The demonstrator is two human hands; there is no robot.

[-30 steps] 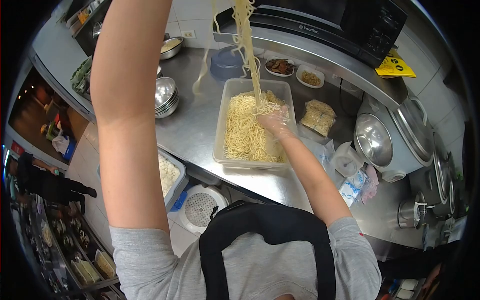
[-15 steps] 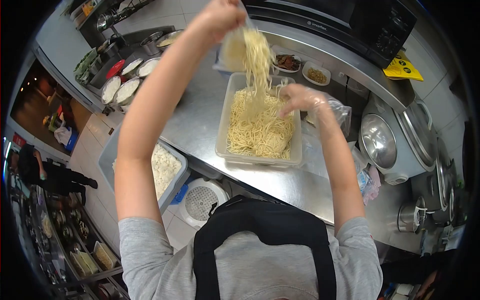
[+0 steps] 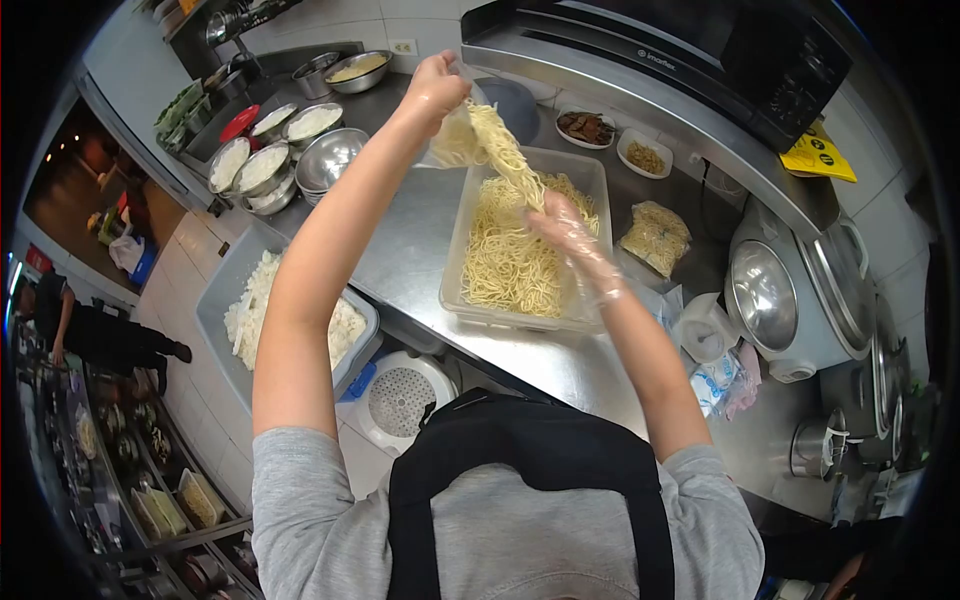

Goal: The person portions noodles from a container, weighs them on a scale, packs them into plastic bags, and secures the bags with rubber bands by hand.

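Note:
My left hand (image 3: 438, 88) is raised behind the tub, its fingers closed on the top of a clear plastic bag (image 3: 453, 138). A strand bundle of noodles (image 3: 503, 150) runs from the bag down to my right hand (image 3: 562, 222). That hand wears a clear plastic glove and is closed around the lower end of the bundle, over the right part of the tub. The rectangular translucent tub (image 3: 452, 262) stands on the steel counter and holds many loose yellow noodles (image 3: 512, 262).
Behind the tub are a blue-grey lid (image 3: 508, 108) and two white dishes of food. A bagged noodle portion (image 3: 655, 240) lies to the right, near a large cooker (image 3: 800, 285). Metal bowls (image 3: 330, 160) and a bin of rice (image 3: 232, 345) are left. A person (image 3: 100, 335) stands far left.
My left hand has come down with the bag, after being out of view at first. My right hand has closed on the hanging noodles, having been open above the tub half a second ago.

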